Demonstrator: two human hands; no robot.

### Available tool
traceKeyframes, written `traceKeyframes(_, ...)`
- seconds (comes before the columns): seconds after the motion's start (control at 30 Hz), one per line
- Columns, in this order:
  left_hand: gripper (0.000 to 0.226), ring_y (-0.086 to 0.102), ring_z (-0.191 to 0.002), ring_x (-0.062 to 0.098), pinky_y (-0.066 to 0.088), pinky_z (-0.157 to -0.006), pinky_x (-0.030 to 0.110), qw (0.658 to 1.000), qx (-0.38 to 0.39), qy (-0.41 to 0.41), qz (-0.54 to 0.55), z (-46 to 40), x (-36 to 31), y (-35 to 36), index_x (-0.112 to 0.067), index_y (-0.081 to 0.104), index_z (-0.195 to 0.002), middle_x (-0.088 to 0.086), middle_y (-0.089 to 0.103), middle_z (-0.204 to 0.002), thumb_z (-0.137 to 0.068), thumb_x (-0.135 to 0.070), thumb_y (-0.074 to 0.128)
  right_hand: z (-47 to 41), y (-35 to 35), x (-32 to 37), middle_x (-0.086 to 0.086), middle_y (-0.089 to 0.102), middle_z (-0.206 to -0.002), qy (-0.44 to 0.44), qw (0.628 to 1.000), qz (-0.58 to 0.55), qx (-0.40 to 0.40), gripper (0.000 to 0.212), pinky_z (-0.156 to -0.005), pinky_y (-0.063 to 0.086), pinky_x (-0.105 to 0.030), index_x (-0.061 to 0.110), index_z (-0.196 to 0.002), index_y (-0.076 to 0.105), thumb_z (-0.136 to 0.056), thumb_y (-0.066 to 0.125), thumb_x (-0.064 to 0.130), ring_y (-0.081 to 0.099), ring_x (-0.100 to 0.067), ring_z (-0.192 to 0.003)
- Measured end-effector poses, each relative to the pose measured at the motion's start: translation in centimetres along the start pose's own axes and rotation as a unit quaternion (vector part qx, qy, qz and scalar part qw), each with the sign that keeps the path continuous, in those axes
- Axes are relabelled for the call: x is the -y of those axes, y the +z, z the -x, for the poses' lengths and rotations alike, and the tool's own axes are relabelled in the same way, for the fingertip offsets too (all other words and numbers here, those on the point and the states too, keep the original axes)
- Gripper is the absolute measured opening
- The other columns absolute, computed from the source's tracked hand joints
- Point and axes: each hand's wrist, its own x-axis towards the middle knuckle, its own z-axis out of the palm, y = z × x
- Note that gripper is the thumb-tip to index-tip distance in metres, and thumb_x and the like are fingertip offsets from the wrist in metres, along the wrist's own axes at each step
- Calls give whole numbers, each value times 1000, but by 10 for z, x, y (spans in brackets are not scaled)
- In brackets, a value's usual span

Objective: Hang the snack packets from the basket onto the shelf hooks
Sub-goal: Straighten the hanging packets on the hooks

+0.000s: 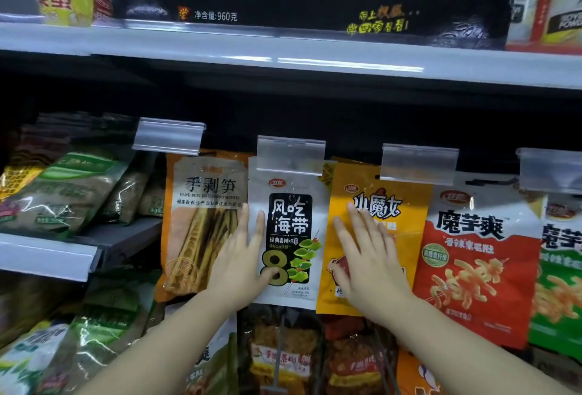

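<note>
Here, in the head view, both hands lie flat with fingers spread: the left hand (244, 256) presses the white kelp packet (291, 237), the right hand (368, 256) the yellow packet (378, 193). Both hang under clear tag holders (290, 158) below the shelf edge (283, 45). A hard push could slip a glossy, flat packet off its hook.

place: shop | evidence: snack packets (291, 231) on hooks, clear price tag holders (290, 155), stocked shelves (283, 45)
</note>
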Motion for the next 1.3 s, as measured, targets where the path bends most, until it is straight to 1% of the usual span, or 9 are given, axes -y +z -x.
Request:
traceKeyframes(0.27, 102, -22, -145, 24, -2, -118, 37, 1000, -12, 1, -27, 2, -9, -14, -25, -36, -137, 3, -38, -150, -92, -52, 51, 19, -12, -47, -13, 32, -152, 18, 997, 43, 58, 68, -109, 15, -42, 15, -143, 35, -85, 35, 51, 23, -29, -138)
traceKeyframes(0.4, 82, -1, -149, 24, 8, -116, 37, 996, -55, 54, -44, -3, -34, -28, -21, 4, -154, 2, -4, -161, -92, -44, 53, 15, -25, -58, -14, 35, -151, 24, 997, 47, 52, 64, -107, 20, -42, 16, -140, 42, -85, 36, 49, 26, -30, -137)
traceKeyframes(0.5, 77, 37, -139, 26, 41, -107, 43, 984, -80, 136, -77, -14, -62, -38, -13, 37, -146, 6, 35, -153, -82, -43, 67, 10, -36, -65, -15, 37, -150, 25, 998, 45, 43, 66, -106, 36, -45, 15, -139, 45, -82, 58, 47, 34, -32, -137)
traceKeyframes(0.53, 76, 38, -139, 23, 41, -107, 42, 980, -84, 155, -90, -17, -73, -41, -13, 36, -146, 4, 34, -153, -83, -44, 65, 8, -40, -66, -15, 39, -149, 27, 998, 40, 48, 69, -103, 40, -46, 15, -137, 47, -78, 66, 46, 39, -33, -135)
traceKeyframes(0.63, 79, 5, -148, 11, 3, -116, 31, 977, -69, 173, -100, -29, -105, -46, -23, 3, -154, -8, 0, -161, -94, -50, 46, 1, -51, -74, -15, 48, -143, 41, 997, 36, 62, 73, -98, 44, -46, 13, -135, 52, -72, 75, 41, 48, -34, -129)
traceKeyframes(0.7, 81, 2, -149, 14, -2, -117, 32, 981, -63, 153, -104, -39, -122, -49, -24, -2, -154, -6, -1, -162, -94, -52, 44, -6, -60, -78, -13, 42, -147, 47, 996, 39, 71, 72, -107, 37, -44, 13, -141, 45, -78, 69, 40, 41, -32, -134)
traceKeyframes(0.8, 78, 24, -140, 21, 17, -115, 36, 985, -59, 124, -105, -56, -143, -54, -20, 16, -151, -1, 23, -155, -90, -58, 48, -21, -71, -86, -8, 23, -154, 53, 994, 17, 93, 65, -117, 13, -38, 16, -150, 20, -95, 46, 40, 18, -29, -142)
traceKeyframes(0.93, 70, 40, -128, 23, 31, -104, 36, 989, -26, 80, -124, -72, -156, -55, -23, 32, -142, -1, 43, -139, -87, -62, 50, -44, -81, -91, -7, 38, -142, 57, 991, 7, 119, 53, -109, 23, -36, 20, -143, 29, -97, 39, 45, 32, -27, -130)
traceKeyframes(1.3, 68, 45, -125, 23, 39, -98, 35, 994, 3, 28, -102, -82, -154, -45, -26, 35, -141, 1, 48, -136, -87, -65, 48, -55, -73, -96, -8, 44, -135, 91, 978, -24, 184, 49, -103, 32, -38, 23, -138, 38, -95, 46, 47, 37, -28, -128)
